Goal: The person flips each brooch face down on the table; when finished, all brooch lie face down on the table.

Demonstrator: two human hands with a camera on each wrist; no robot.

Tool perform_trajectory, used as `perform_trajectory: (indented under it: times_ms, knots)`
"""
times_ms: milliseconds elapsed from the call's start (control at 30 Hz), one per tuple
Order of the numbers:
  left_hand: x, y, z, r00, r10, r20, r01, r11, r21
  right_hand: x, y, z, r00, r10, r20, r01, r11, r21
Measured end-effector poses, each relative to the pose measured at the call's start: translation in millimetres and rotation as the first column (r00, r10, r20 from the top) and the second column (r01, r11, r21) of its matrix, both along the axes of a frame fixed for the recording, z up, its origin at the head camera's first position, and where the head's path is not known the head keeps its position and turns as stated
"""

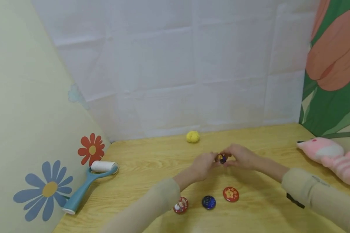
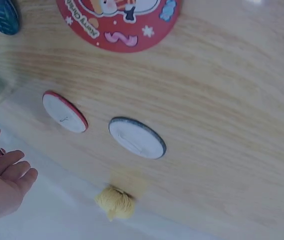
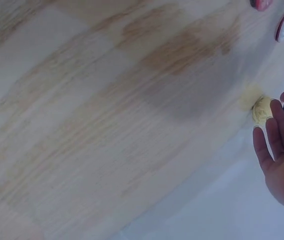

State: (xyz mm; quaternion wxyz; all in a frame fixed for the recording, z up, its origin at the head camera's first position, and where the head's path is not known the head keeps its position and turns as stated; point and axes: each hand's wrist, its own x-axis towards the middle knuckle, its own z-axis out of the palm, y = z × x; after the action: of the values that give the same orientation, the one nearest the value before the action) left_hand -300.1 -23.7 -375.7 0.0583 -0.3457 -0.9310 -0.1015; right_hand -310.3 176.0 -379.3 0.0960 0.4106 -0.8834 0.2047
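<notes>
In the head view my left hand (image 1: 203, 165) and right hand (image 1: 241, 157) meet above the table. Between them their fingertips pinch a small orange and dark blue thing (image 1: 221, 158), likely a button badge; fingers cover part of it. A sliver of blue shows by the right fingers in the right wrist view. Nearer me lie a red Christmas badge (image 1: 180, 205), a dark blue badge (image 1: 208, 202) and a red badge with a star (image 1: 231, 194), face up. Two badges show white backs in the left wrist view, one red-rimmed (image 2: 65, 111), one dark-rimmed (image 2: 137, 138).
A yellow ball of yarn (image 1: 192, 136) sits near the table's back edge. On the left a blue-handled lint roller (image 1: 88, 181) leans by the wall. A pink and white plush toy (image 1: 332, 157) lies at the right. A white sheet (image 1: 175, 64) hangs behind.
</notes>
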Motion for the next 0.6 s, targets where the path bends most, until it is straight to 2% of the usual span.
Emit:
perform_trajectory:
  times_ms: [167,600]
  knots:
    - [-0.5,-1.1,4.5,0.999,-0.01,-0.035,0.01,1.0,0.012,1.3,-0.5,5.6,0.999,-0.019,-0.045,0.02,1.0,0.016]
    - [-0.7,-2.1,11.3,1.0,-0.018,0.01,0.018,0.998,0.059,2.9,-0.1,8.7,0.993,-0.031,-0.116,0.035,0.999,0.029]
